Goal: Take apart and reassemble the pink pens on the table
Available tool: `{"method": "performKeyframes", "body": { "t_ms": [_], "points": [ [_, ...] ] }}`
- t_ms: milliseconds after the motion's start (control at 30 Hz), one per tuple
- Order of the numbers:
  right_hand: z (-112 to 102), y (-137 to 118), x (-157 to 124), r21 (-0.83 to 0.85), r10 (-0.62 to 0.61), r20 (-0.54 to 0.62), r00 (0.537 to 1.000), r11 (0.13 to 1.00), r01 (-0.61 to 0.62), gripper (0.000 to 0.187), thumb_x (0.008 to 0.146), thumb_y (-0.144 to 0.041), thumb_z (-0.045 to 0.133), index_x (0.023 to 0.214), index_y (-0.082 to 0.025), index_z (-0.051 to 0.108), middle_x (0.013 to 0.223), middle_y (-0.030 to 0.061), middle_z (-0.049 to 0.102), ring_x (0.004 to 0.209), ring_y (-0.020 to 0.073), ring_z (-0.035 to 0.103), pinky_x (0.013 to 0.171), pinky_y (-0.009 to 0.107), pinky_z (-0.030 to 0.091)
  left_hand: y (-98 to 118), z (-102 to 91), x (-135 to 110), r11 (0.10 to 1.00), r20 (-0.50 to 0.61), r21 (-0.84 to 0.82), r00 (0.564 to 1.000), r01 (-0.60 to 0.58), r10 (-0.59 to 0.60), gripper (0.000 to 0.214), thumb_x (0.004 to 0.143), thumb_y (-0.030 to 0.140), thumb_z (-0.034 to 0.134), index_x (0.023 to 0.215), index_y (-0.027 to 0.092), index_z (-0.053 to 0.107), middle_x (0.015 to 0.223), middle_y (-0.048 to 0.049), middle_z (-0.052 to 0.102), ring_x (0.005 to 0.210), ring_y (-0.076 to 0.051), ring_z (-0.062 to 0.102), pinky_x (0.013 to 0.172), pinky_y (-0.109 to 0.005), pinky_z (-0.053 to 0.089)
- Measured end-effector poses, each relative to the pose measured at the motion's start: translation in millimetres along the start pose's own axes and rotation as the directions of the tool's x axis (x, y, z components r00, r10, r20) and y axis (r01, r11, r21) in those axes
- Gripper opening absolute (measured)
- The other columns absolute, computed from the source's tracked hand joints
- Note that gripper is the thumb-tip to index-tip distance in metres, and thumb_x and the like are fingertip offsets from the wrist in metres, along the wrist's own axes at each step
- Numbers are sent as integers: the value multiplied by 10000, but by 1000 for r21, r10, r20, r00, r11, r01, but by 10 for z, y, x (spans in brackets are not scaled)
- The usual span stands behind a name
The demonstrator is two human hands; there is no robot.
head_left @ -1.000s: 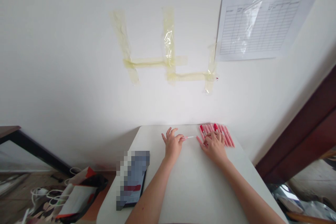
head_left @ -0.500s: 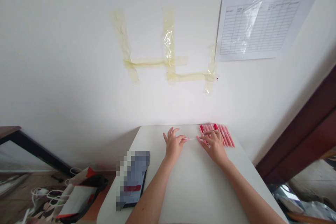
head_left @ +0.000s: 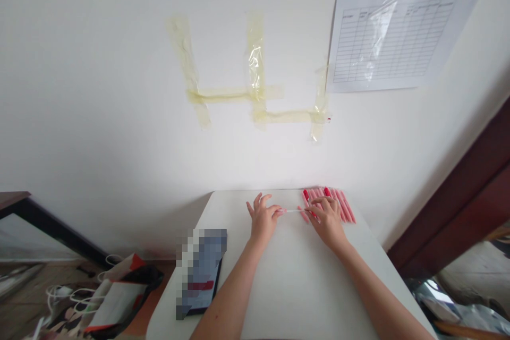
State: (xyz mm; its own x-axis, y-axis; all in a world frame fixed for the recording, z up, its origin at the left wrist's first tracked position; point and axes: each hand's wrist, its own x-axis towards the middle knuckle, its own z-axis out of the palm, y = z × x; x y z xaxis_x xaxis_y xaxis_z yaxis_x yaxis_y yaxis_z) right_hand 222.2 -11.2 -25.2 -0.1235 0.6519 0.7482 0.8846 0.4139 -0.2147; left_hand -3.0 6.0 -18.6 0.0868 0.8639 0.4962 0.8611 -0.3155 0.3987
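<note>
My left hand pinches a small pink pen part between thumb and forefinger, its other fingers raised. From that part a thin white pen refill runs level to the right. My right hand has the refill's other end between thumb and forefinger. Just beneath the right fingertips lies a short pink pen barrel. Behind and beside the right hand is a row of pink pens, two with red caps; that hand covers part of the row.
A white table stands against a wall with yellowish tape and a taped paper chart. A phone, partly blurred out, lies at the left edge. Bags and white cables are on the floor to the left.
My right thumb and fingers have drawn closer together on the refill's end, showing more of the pink barrel below. The left hand is nearly still.
</note>
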Motion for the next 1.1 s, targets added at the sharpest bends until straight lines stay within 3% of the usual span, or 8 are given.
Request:
{"method": "performKeyframes", "body": {
  "t_ms": [200, 600, 1100],
  "points": [
    [-6, 15, -1, -16, 20, -28, 999, 1000, -21, 145, 905, -341, 590, 914, -288, 724, 1061, 53, 628, 1098, 270, 468, 1005, 534, 354, -10, -8, 8, 999, -13, 16, 999, 38, -38, 97, 839, 333, 667, 845, 338, 764, 1331, -21, 554, 1387, -304, 325, 1125, -722, 65],
    [10, -12, 14, 67, -89, -68, 994, 993, 93, 105, 891, -302, 619, 923, -309, 719, 1025, 46, 618, 1067, 255, 491, 986, 512, 376, 21, 24, -25, 997, 101, -44, 992, -71, 75, 66, 816, 340, 697, 845, 334, 756, 1357, -7, 530, 1395, -307, 300, 1123, -720, 95],
    [29, 96, 5, 84, 0, -131, 991, 996, 11, 122, 888, -319, 616, 940, -294, 724, 1026, 52, 619, 1039, 252, 488, 914, 465, 409, 37, -11, -3, 999, 76, -52, 997, -10, 14, 97, 844, 309, 662, 875, 324, 753, 1347, -19, 538, 1387, -294, 305, 1125, -716, 84]
  ]
}}
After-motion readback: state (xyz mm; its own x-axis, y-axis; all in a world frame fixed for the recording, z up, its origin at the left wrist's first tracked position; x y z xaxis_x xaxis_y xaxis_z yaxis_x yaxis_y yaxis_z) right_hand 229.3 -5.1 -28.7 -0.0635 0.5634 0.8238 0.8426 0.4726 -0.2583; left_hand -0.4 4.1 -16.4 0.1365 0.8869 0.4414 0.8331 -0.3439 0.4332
